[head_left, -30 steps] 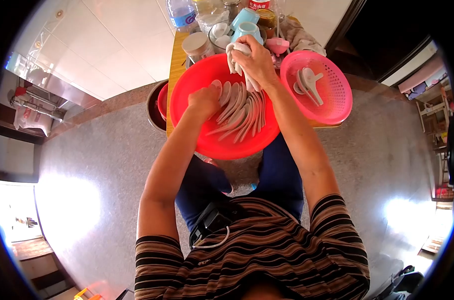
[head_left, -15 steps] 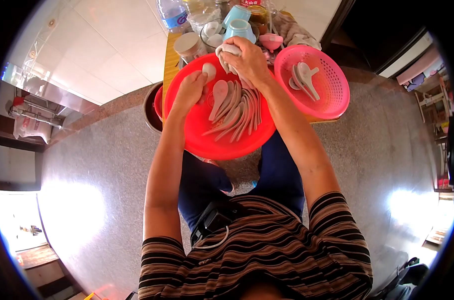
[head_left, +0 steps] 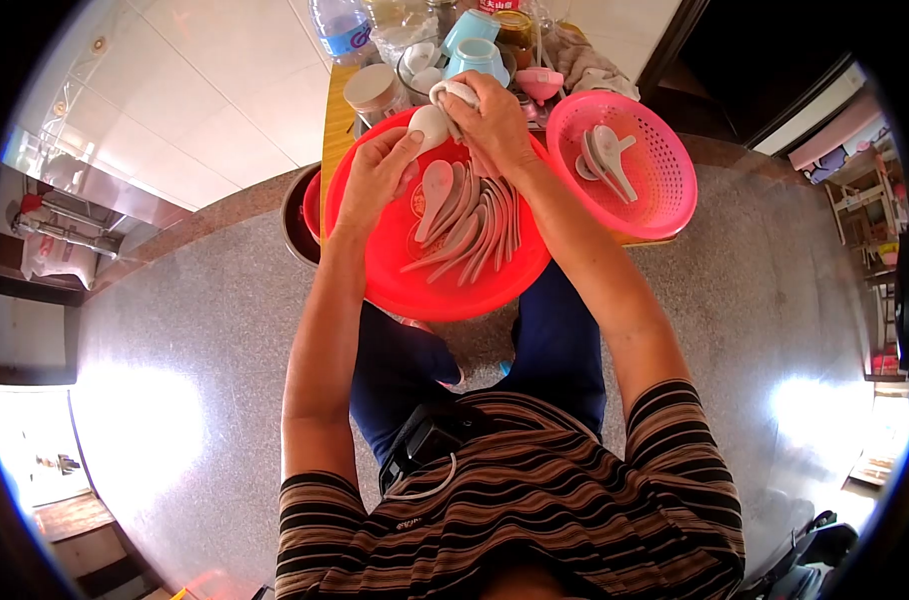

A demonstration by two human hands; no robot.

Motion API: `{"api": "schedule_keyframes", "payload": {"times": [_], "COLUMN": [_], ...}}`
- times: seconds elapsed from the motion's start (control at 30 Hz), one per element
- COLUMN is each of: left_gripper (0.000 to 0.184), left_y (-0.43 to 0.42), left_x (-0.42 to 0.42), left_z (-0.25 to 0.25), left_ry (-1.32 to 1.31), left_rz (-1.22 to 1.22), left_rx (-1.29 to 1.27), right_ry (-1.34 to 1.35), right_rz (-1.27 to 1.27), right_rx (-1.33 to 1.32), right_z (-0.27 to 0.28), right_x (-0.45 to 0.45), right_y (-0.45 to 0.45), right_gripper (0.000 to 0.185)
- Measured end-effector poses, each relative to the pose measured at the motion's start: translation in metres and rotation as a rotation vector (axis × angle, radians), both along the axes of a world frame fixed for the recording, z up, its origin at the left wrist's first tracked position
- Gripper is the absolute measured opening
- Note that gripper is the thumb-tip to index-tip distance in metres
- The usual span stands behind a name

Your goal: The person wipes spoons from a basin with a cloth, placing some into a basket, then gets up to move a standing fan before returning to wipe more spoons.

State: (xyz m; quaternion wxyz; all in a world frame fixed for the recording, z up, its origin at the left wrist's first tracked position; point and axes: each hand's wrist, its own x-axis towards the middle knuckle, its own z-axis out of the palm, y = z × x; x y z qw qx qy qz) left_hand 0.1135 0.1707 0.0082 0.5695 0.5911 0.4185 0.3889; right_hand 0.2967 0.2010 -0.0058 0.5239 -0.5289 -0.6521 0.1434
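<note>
My left hand (head_left: 378, 175) grips a white soup spoon (head_left: 430, 127) by its handle, bowl end up, over the left part of a red basin (head_left: 390, 285). Close by on the right, my right hand (head_left: 492, 122) pinches a white cloth (head_left: 455, 94) next to the spoon's bowl. Whether cloth and spoon touch, I cannot tell for sure. Inside the basin lies a fanned row of several soup spoons (head_left: 470, 225). To the right, a pink colander (head_left: 665, 165) holds a few white spoons (head_left: 611, 160).
Behind the basin, the wooden table (head_left: 339, 98) carries light blue cups (head_left: 477, 57), a lidded jar (head_left: 377, 92), a water bottle (head_left: 343, 30), a small pink cup (head_left: 541, 84) and a crumpled brown towel (head_left: 580, 62). A dark basin (head_left: 297, 222) stands at the left.
My left hand has tilted and raised the spoon, bringing its bowl nearer to the cloth. The right hand has shifted slightly left with the cloth. The basin's spoons lie as before.
</note>
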Motion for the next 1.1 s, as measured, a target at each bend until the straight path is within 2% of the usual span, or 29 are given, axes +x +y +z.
{"api": "schedule_keyframes", "payload": {"times": [0.1,0.17,0.3,0.33,0.4,0.43,0.47,0.5,0.57,0.63,0.7,0.73,0.8,0.83,0.9,0.97,1.0,1.07,1.1], "left_gripper": [0.029,0.027,0.025,0.025,0.017,0.017,0.017,0.019,0.022,0.025,0.026,0.026,0.018,0.018,0.017,0.018,0.020,0.022,0.024], "left_y": [0.001,0.006,0.008,0.011,0.017,0.015,0.011,0.008,0.006,0.003,0.002,0.003,0.006,0.007,0.010,0.010,0.009,0.012,0.012], "left_x": [-0.002,-0.003,-0.004,-0.004,-0.002,-0.001,0.002,0.005,0.009,0.013,0.020,0.019,0.013,0.009,0.001,0.000,-0.001,-0.003,-0.003], "left_z": [-0.003,-0.007,-0.007,-0.011,-0.023,-0.021,-0.019,-0.017,-0.014,-0.013,-0.012,-0.013,-0.016,-0.016,-0.014,-0.013,-0.012,-0.015,-0.016], "left_ry": [-0.027,-0.059,-0.076,-0.077,0.281,0.280,0.419,0.559,0.581,0.607,0.268,0.268,0.228,0.228,0.067,0.067,0.067,0.094,0.124], "left_rz": [0.005,0.028,0.070,0.068,0.169,0.169,0.206,0.242,0.275,0.307,0.332,0.329,0.221,0.220,0.039,0.049,0.060,0.045,0.026], "left_rx": [0.010,-0.013,-0.047,-0.047,0.446,0.448,0.642,0.835,0.921,1.006,0.640,0.642,0.250,0.251,-0.038,-0.086,-0.134,-0.115,-0.095], "right_ry": [-0.014,-0.079,-0.105,-0.088,-0.073,0.081,0.234,0.232,0.119,0.124,0.130,0.148,0.165,0.158,0.150,0.496,0.495,0.188,-0.091], "right_rz": [0.073,0.233,0.226,0.131,0.036,0.070,0.103,0.103,0.075,0.091,0.099,0.129,0.158,0.150,0.143,0.147,0.150,0.084,0.019], "right_rx": [0.057,0.112,0.131,0.112,0.097,-0.073,-0.242,-0.240,-0.181,-0.231,-0.281,-0.262,-0.242,-0.215,-0.189,-0.232,-0.233,0.033,0.125], "right_z": [0.008,0.010,0.006,0.004,0.008,0.019,0.026,0.021,0.006,0.009,0.012,0.014,0.011,0.006,0.004,0.010,0.007,0.000,0.002], "right_x": [-0.009,-0.016,-0.017,-0.015,-0.011,-0.011,-0.011,-0.010,-0.009,-0.008,-0.008,-0.008,-0.007,-0.007,-0.007,-0.008,-0.007,-0.005,-0.008], "right_y": [-0.012,-0.018,-0.013,-0.009,-0.010,-0.017,-0.020,-0.017,-0.007,-0.005,-0.006,-0.008,-0.008,-0.005,-0.004,-0.007,-0.005,0.000,-0.003], "right_gripper": [0.026,0.025,0.024,0.027,0.030,0.036,0.042,0.042,0.056,0.060,0.063,0.062,0.060,0.057,0.053,0.047,0.047,0.041,0.033]}}
